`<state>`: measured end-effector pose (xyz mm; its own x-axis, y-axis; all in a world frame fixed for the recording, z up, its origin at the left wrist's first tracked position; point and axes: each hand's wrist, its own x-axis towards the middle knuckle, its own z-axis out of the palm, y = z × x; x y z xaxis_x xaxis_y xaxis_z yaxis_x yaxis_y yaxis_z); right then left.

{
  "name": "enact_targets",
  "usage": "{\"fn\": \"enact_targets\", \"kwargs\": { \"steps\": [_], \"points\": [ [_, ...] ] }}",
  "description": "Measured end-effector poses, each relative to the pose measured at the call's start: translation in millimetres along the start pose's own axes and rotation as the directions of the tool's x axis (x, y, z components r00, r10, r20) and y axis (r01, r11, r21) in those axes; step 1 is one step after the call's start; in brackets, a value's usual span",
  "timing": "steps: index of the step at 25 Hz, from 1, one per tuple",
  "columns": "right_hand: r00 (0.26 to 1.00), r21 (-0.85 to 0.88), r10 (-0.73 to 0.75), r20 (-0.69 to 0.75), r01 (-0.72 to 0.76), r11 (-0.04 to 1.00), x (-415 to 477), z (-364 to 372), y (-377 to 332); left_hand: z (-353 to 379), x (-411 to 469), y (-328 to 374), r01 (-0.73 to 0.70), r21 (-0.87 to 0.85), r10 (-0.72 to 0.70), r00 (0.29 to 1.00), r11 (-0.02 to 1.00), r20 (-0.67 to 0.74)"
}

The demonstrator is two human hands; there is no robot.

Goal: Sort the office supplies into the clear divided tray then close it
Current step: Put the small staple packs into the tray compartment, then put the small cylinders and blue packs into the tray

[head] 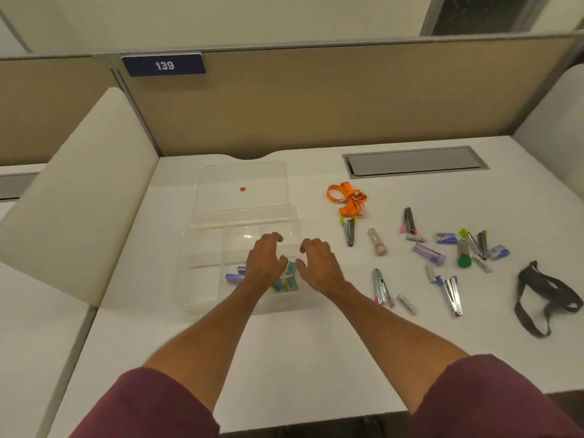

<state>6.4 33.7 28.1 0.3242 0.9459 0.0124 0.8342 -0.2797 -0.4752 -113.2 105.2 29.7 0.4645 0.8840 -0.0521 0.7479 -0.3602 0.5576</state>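
Head view: the clear divided tray (189, 279) sits on the left part of the white table (284, 358). Its lid (221, 178) is swung open and lies flat on the far side, with 1 red dot (242, 189) on it.

The left hand (264, 263) hovers over the tray's near right part, fingers loosely curled downward, with nothing visible in its grasp. The right hand (319, 265) is just beside it, over the tray's right wall, fingers likewise relaxed and bent, holding nothing. The 2 hands are apart, not touching.

Between and below them, teal pieces (289, 284) lie in the near right compartment. Small purple-blue boxes (235, 275) lie in the compartment to its left.

Right of the tray, loose on the table, are:
- an orange lanyard (347, 200), with a black stapler (349, 233) just on its near side
- a pink tube (377, 242)
- a silver stapler (380, 287)
- a purple box (429, 253)
- a green-capped item (464, 256)
- a black strap (543, 298) at the far right

A grey cover plate (415, 161) is set into the table's far side. A blue sign (164, 64) reading 139 hangs on the partition.
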Motion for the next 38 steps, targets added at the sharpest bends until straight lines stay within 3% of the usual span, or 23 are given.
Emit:
{"fn": "enact_targets", "kwargs": {
  "steps": [5,14,22,30,38],
  "points": [
    [0.978,-0.052,0.155,-0.138,-0.164,0.985,-16.7,-54.5,94.1,50.7,19.4,78.1,-0.165,0.036,0.159,0.979,0.986,0.130],
    [0.924,-0.036,0.344,-0.168,-0.355,0.934,-35.8,-123.8,249.0,152.9,48.7,211.1,-0.355,0.044,0.325,0.894,0.934,0.309],
    [0.857,-0.004,0.485,-0.176,-0.493,0.870,-38.2,-166.6,365.2,227.5,88.1,301.2,-0.383,0.073,0.328,0.862,0.921,0.386],
    [0.826,0.036,0.552,-0.112,-0.552,0.833,-37.4,-183.4,428.2,277.3,106.7,327.8,-0.408,0.180,0.274,0.822,0.895,0.499],
    [0.859,0.100,0.512,-0.010,-0.509,0.855,-29.0,-174.6,442.3,278.6,109.8,331.5,-0.426,0.234,0.313,0.861,0.874,0.400]
  ]
}}
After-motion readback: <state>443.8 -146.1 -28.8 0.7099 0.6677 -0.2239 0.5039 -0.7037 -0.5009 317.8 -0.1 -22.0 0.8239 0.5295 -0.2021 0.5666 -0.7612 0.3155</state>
